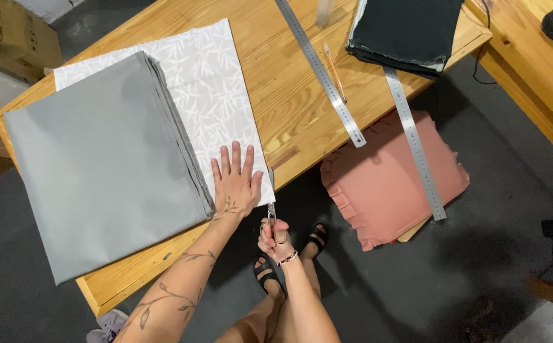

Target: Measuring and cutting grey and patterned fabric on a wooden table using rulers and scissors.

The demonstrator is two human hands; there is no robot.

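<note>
- Right hand [275, 238] is gripping the scissors [271, 206], grip clamped on the handles.
- Left hand [235, 181] is lying fingers apart, pressing the patterned white fabric [210, 89] just left of the blades, on the counter [289, 108].

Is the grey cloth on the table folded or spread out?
Folded. The grey cloth shows several stacked layers along its right edge, and it lies on the patterned white cloth.

A folded fabric stack [102, 159] lies on the table [289, 108], overlapping patterned cloth [216, 95] to its right; two rulers [320, 70] lie farther right, a cushion [391, 181] below.
</note>
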